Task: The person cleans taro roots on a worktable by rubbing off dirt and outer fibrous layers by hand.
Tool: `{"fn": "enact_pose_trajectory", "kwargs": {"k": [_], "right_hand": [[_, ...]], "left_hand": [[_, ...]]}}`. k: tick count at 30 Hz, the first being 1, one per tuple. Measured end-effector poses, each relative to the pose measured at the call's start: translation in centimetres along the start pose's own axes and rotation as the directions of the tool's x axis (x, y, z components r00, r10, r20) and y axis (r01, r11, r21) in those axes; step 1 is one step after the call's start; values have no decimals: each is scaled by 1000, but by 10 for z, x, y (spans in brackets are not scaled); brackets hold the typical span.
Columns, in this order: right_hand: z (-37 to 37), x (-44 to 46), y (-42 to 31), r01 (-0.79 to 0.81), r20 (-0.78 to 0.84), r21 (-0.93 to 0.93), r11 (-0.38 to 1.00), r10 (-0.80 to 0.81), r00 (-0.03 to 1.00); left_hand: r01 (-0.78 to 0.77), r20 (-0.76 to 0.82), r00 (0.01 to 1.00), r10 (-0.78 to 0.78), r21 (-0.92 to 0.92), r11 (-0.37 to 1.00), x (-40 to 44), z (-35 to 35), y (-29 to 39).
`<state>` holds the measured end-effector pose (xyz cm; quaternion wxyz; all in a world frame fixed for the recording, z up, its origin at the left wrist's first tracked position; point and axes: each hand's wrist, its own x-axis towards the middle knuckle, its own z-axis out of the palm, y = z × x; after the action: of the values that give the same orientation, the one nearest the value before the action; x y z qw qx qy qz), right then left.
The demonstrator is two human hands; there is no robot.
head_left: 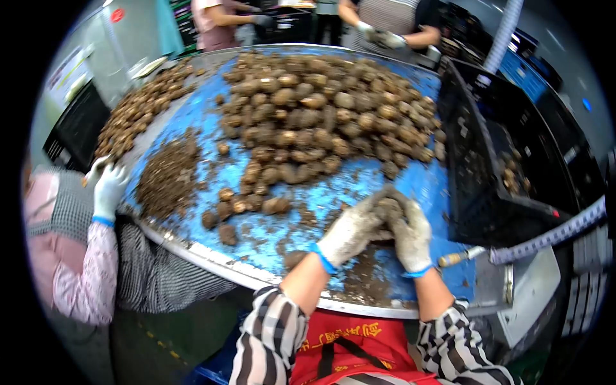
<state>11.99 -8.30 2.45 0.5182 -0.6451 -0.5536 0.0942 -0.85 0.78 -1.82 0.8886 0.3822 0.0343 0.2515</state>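
Both of my hands wear dirty white gloves with blue cuffs and meet over the near part of the blue-covered table (266,221). My left hand (353,234) and my right hand (410,234) are closed together around a brown, soil-covered tuber (388,210), mostly hidden by the fingers. Loose soil (366,279) lies below them. Beyond my hands rises a large pile of round brown tubers (308,119). A knife with a wooden handle (452,258) rests to the right of my right hand.
Black crates (475,186) stand along the right edge, one holding some tubers. A soil heap (170,176) and more tubers (144,106) lie at left. A co-worker's gloved hand (110,189) is at the left edge; two people stand across the table.
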Motion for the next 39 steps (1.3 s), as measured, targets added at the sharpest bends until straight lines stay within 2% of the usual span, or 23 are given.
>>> {"fn": "enact_pose_trajectory", "kwargs": {"k": [2,3,4,6,7,9,12,13,16,17,20,22,24,27,30,31,34,36,37,39], "right_hand": [[-4,1,5,21,0,31,999,-21,1000],[-2,-1,17,-12,-26,94,996,14,1000],[-1,-4,26,-176,48,242,954,169,984],[-6,-5,37,-159,2,341,927,168,986],[-10,-5,36,-150,3,259,954,155,988],[-19,-1,30,-124,17,88,988,123,992],[-25,4,25,-292,39,153,944,289,956],[-27,3,28,-248,25,107,963,247,969],[-23,7,29,-307,11,334,891,322,947],[-25,8,27,-361,58,377,853,367,928],[-30,11,12,-216,173,163,963,187,967],[-26,5,15,-73,171,-19,997,75,982],[-20,4,18,-219,148,100,971,203,968],[-21,3,29,-308,97,130,943,297,950],[-22,5,25,-341,89,102,935,333,939],[-22,6,26,-337,88,62,939,332,939],[-23,8,30,-333,88,-10,943,332,939],[-21,10,31,-338,96,7,941,335,937],[-24,11,28,-291,96,33,956,286,953],[-31,13,18,-179,119,105,978,167,979]], "left_hand": [[31,-69,997,-27,62,998,3,5,3],[38,-70,997,-32,74,997,5,4,2],[35,-75,997,-28,90,995,8,2,2],[57,-78,996,-50,94,994,9,10,4],[61,-106,993,-47,138,989,10,11,3],[103,-117,989,-93,82,991,10,7,0],[130,6,991,-130,20,991,12,-1,6],[124,59,991,-124,0,992,12,-3,6],[14,-177,984,3,96,995,8,-2,3],[22,-189,982,-1,109,994,7,-3,3],[46,-217,976,-14,143,989,6,-5,4],[135,-291,955,-46,294,946,7,-6,5],[188,-325,945,-47,419,888,7,-1,7],[214,-314,949,-33,563,798,9,26,13],[228,-277,959,-68,603,764,7,28,14],[199,-247,967,-60,588,784,6,26,12],[73,-149,988,42,684,726,9,13,6],[110,-218,976,28,594,797,9,15,5],[125,-254,967,22,547,828,10,18,5],[226,-318,948,-22,621,750,12,30,12]]}}
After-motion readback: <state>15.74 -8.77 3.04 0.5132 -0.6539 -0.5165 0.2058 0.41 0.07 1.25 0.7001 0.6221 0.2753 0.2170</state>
